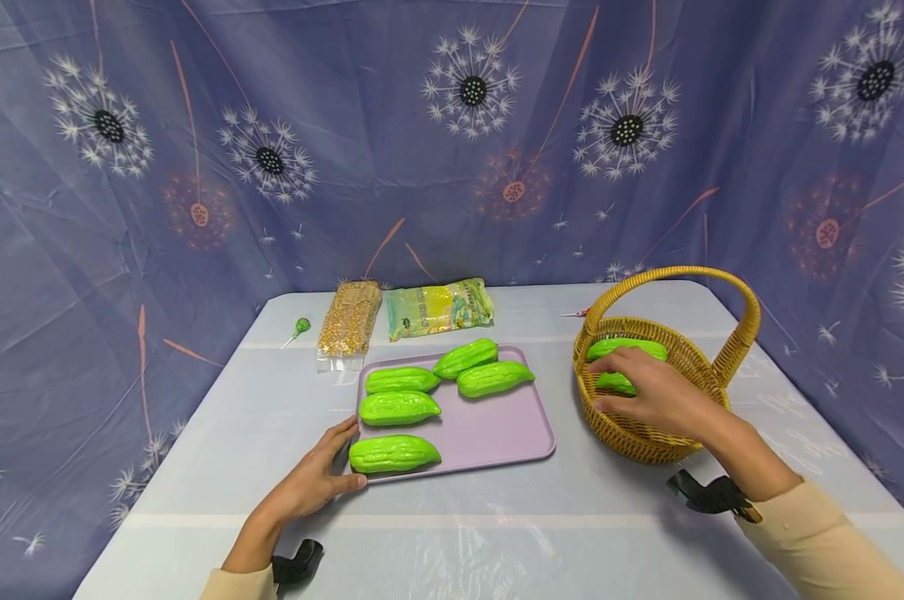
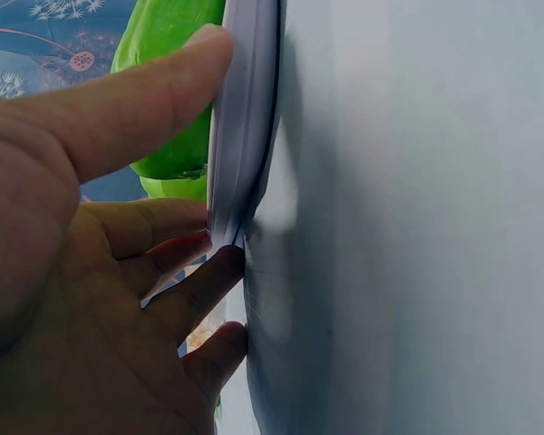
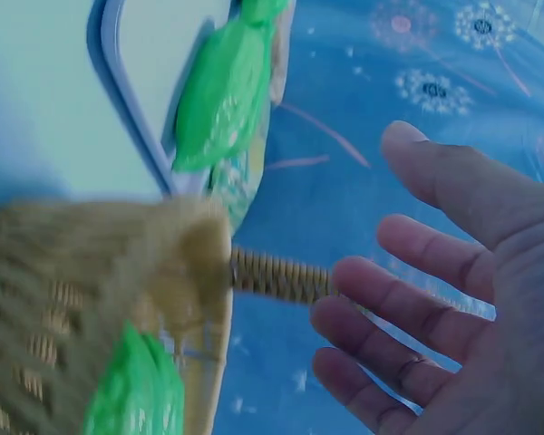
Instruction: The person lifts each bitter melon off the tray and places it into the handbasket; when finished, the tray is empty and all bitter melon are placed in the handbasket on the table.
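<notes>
Several bright green bitter melons (image 1: pixel 400 408) lie on a light purple tray (image 1: pixel 496 429) in the head view. At the tray's left side my left hand (image 1: pixel 312 471) touches the rim, thumb by the near corner and fingers along the edge. The left wrist view shows that hand (image 2: pixel 100 263) with its fingertips against the tray's rim (image 2: pixel 243 118). Over the wicker basket (image 1: pixel 650 450) hovers my right hand (image 1: pixel 657 392), its fingers spread and holding nothing. Two bitter melons (image 1: pixel 627 346) lie inside the basket, partly hidden by that hand.
Behind the tray lie a bag of corn kernels (image 1: pixel 350 321) and a yellow-green packet (image 1: pixel 440 308). A green lollipop (image 1: pixel 300 327) is at the back left. A small red-tipped item (image 1: pixel 577 314) lies left of the basket's tall handle (image 1: pixel 672 272). A patterned curtain (image 1: pixel 377 150) surrounds the table.
</notes>
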{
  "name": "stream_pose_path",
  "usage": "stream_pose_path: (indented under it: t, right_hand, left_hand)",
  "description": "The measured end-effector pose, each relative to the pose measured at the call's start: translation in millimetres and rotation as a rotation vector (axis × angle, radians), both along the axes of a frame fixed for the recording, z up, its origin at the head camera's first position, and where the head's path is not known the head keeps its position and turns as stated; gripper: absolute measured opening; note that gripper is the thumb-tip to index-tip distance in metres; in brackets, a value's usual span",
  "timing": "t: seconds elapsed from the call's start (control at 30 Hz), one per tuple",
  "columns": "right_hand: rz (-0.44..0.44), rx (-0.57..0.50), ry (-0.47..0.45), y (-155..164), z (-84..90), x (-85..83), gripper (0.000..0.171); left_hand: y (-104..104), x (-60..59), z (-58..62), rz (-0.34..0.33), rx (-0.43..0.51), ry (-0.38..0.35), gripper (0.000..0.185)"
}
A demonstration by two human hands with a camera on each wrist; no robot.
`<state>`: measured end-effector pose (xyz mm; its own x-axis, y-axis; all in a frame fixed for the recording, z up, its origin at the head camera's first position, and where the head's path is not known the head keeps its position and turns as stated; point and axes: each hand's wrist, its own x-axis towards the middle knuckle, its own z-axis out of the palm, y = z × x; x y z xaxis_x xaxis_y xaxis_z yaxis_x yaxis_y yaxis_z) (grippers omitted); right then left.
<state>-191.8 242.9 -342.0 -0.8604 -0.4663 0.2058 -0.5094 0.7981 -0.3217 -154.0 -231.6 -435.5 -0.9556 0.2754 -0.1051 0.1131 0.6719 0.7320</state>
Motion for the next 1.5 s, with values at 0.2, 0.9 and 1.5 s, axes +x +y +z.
stream_pose_path:
  t: [0.2, 0.9, 1.5]
  right_hand:
    - [0.065, -0.016, 0.087, -19.1, -12.2, 1.6, 0.040]
    - [0.143, -0.061, 0.122, -71.3, -41.5, 0.6, 0.043]
    - [0.048, -0.125, 0.169, -94.8, -67.1, -29.8, 0.052]
  left_hand:
    - [0.1, -0.2, -0.6, 0.000, -0.005, -0.007, 0.087]
    - [-0.2, 0.4, 0.8, -0.001, 0.010, 0.000, 0.086]
    - [0.2, 0.6, 1.4, -0.002, 0.010, 0.001, 0.086]
